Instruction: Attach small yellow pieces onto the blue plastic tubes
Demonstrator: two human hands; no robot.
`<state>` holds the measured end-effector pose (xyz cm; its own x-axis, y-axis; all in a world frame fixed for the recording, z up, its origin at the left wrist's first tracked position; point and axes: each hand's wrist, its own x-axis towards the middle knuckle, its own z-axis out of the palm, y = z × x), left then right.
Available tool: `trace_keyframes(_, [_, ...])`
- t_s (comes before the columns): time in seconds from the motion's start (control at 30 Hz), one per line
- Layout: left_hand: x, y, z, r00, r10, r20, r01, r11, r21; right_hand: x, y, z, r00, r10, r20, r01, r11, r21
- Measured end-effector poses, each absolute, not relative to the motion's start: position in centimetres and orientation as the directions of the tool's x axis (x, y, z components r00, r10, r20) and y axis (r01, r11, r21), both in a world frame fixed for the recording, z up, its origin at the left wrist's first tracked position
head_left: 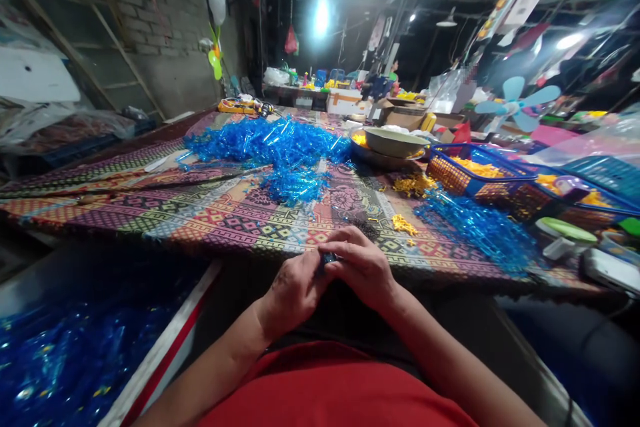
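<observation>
My left hand (299,283) and my right hand (361,265) meet at the table's front edge, fingers closed together around a small dark object (329,257) that they mostly cover. A big heap of shiny clear blue pieces (270,143) lies on the patterned cloth (235,213) beyond them. To the right, small yellow pieces (403,223) are scattered on the cloth, with a larger yellow pile (414,185) behind. More long blue pieces (480,230) lie at the right front. Tiny dark bits (367,228) sit just beyond my right hand.
Stacked bowls (390,141) stand behind the yellow pile. Blue-rimmed baskets (480,173) with yellow pieces and a light blue fan (517,105) are at the right. Below the table on the left is a container (165,340) of blue pieces.
</observation>
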<state>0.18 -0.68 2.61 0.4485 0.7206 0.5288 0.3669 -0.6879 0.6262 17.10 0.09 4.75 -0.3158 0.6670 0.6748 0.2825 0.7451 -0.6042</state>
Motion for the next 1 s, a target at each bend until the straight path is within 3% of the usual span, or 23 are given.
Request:
trace_keyframes(0.1, [0.2,-1.0,2.7,0.443,0.710,0.548,0.347,-0.699,0.625,16.6,-0.7,5.5,-0.281,0.631,0.723,0.342,0.770,-0.539])
trace_keyframes(0.3, [0.3,-2.1,2.2,0.453,0.713,0.534,0.500,-0.700,0.510,16.3,-1.8,5.3,-0.309,0.652,0.693,0.386,0.752,-0.535])
trace_keyframes(0.43, [-1.6,-1.9,1.1,0.472,0.739,0.481,0.579,-0.671,0.462,15.0,-0.6,3.4,-0.345,0.687,0.640,0.335,0.727,-0.600])
trace_keyframes(0.5, [-4.9,-1.6,0.2,0.471,0.774,0.423,0.683,-0.623,0.380,14.8,0.5,2.0,-0.394,0.724,0.566,0.296,0.683,-0.668])
trace_keyframes(0.63, [-15.6,-1.8,-1.5,0.089,0.930,0.356,0.982,-0.141,0.122,16.4,2.6,-0.2,-0.261,0.864,0.430,0.263,0.492,-0.830])
trace_keyframes(0.73, [-22.9,-3.3,-2.1,-0.183,0.956,0.230,0.973,0.210,-0.098,18.3,3.9,-0.9,-0.148,0.936,0.320,0.214,0.346,-0.914])
trace_keyframes(0.87, [-27.0,-4.5,-1.4,-0.321,0.944,0.073,0.916,0.329,-0.230,19.4,4.8,-1.4,-0.082,0.971,0.226,0.196,0.238,-0.951])
trace_keyframes(0.93, [-26.5,-3.8,-0.4,-0.333,0.930,0.155,0.898,0.363,-0.249,19.4,5.0,-1.7,-0.088,0.974,0.208,0.228,0.223,-0.948])
trace_keyframes(1.0, [-24.6,-1.9,0.7,-0.270,0.921,0.280,0.927,0.328,-0.184,19.3,5.1,-2.0,-0.107,0.972,0.211,0.272,0.233,-0.934])
